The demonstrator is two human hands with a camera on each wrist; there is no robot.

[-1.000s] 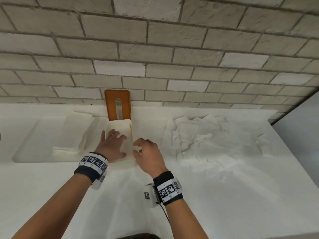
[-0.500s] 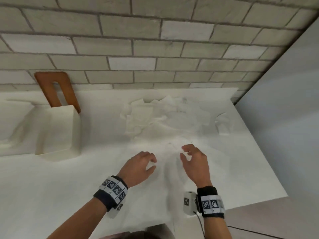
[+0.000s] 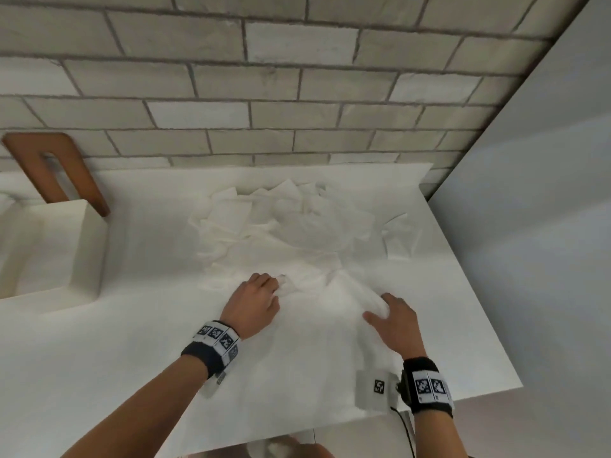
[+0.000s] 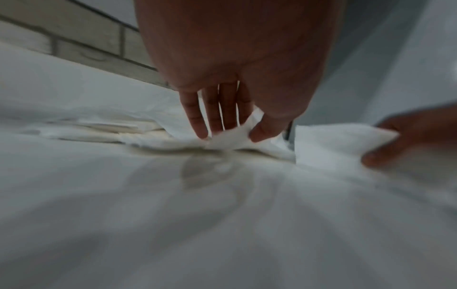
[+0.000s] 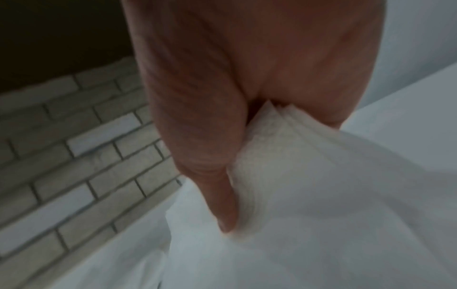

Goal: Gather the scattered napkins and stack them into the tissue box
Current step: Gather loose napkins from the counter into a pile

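Down at the near edge of the scattered napkins [image 3: 291,223], both hands are working the pile on the white counter [image 3: 132,358]. In the left wrist view the left hand [image 3: 254,302] pinches a folded corner of a napkin [image 4: 232,136] between thumb and fingertips, the paper bunching up just under the fingers. Beside it, the right hand [image 3: 395,320] grips a layered wad of napkin [image 5: 277,140] between thumb and palm; its fingers are hidden behind the paper. Most of the heap lies beyond the hands, spreading toward the brick wall [image 3: 297,77] and reaching near the counter's right edge. Well to the left stands the white tissue box [image 3: 82,252], open at the top, with its orange-brown lid [image 3: 53,170] propped against the wall behind it. Bare counter runs between the box and the left hand, and more lies in front of both wrists up to the near edge.
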